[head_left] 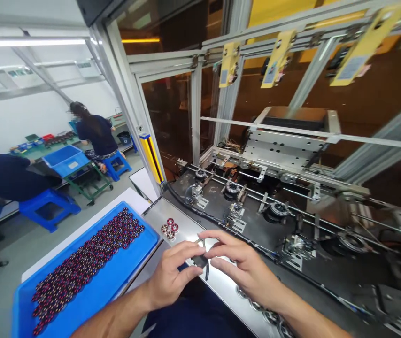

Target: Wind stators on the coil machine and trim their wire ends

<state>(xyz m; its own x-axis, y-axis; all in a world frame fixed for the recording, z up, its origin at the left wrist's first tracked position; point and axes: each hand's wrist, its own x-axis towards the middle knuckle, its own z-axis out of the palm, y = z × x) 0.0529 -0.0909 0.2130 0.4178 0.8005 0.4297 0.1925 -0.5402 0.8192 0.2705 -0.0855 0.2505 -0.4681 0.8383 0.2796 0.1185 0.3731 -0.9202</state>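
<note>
Bare steel ledge (186,220) lies open between the blue tray (116,281) and the fixtures (234,213); three loose coils (170,228) sit there.

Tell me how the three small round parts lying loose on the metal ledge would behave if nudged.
The three round parts look flat and lying on their faces, so they would probably slide rather than roll. The metal ledge looks smooth, so likely little grip. Small, so probably light.

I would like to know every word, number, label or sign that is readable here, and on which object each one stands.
No text here can be read.
Yellow hanging tags above the machine: each carries a pale printed label, too blurred to read.
Blue tray of small round parts: no writing visible.
Small dark part held between left hand and right hand: no marking visible.
</note>
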